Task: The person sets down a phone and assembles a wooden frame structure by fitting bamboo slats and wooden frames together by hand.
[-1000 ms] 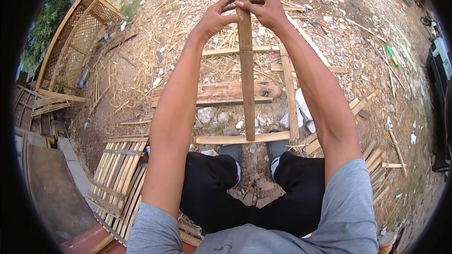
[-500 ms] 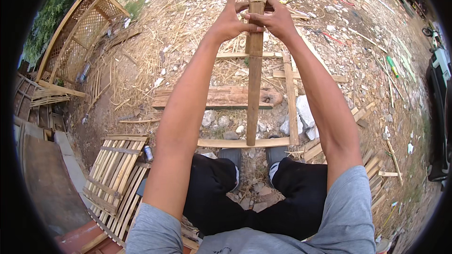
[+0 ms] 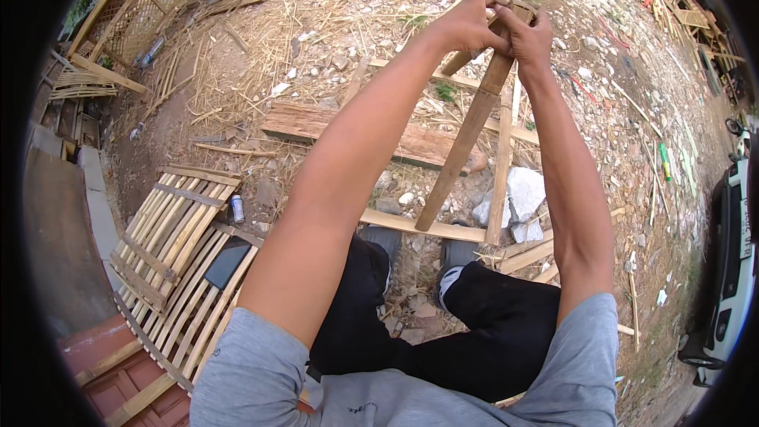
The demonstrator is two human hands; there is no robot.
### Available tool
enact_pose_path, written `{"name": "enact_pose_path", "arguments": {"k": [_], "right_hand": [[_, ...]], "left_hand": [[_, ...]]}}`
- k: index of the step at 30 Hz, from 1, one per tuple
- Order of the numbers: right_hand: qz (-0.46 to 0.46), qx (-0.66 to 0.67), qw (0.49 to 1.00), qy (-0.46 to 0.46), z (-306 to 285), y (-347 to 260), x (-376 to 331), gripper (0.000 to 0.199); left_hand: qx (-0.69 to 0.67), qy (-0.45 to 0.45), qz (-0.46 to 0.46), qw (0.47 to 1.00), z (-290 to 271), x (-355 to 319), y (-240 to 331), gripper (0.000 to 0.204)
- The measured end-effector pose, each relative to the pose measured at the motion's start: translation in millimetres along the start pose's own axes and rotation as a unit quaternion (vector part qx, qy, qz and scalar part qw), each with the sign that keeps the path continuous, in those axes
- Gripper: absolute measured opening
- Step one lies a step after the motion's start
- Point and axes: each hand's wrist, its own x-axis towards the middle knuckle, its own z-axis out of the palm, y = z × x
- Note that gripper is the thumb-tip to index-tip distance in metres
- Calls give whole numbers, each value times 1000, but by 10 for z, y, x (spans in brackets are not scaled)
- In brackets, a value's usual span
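At the far end of my reach, my left hand (image 3: 473,25) and my right hand (image 3: 529,41) close together around the top of a brown wooden plank (image 3: 466,154). The plank slants down toward me, its lower end by a pale curved slat (image 3: 379,220) near my feet. Thumbs press on its near face while the fingers curl over the top, partly hidden. A shorter wooden piece (image 3: 457,63) angles off behind the held end; how it joins cannot be seen. Beneath lies a light slat frame, with an upright slat (image 3: 501,166) on its right side.
A thick weathered beam (image 3: 316,128) lies on the stony ground beyond my feet. White rocks (image 3: 523,192) sit right of the frame. At left are slatted panels (image 3: 178,229), a dark phone (image 3: 227,262) and a small can (image 3: 238,209). A vehicle (image 3: 731,261) stands far right.
My hands and the top of the plank have shifted right in the picture, and the plank now leans. The view has turned, showing more of the phone and the vehicle. Both hands keep their hold.
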Motion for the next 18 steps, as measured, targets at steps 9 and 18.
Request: {"name": "enact_pose_path", "arguments": {"k": [9, 18], "right_hand": [[56, 45, 996, -45, 35, -92, -56, 31], [-22, 9, 998, -51, 309, -187, -149, 24]], "left_hand": [[-37, -34, -78, 996, -68, -105, -157, 134], [2, -214, -347, 913, -616, -558, -416, 113]]}}
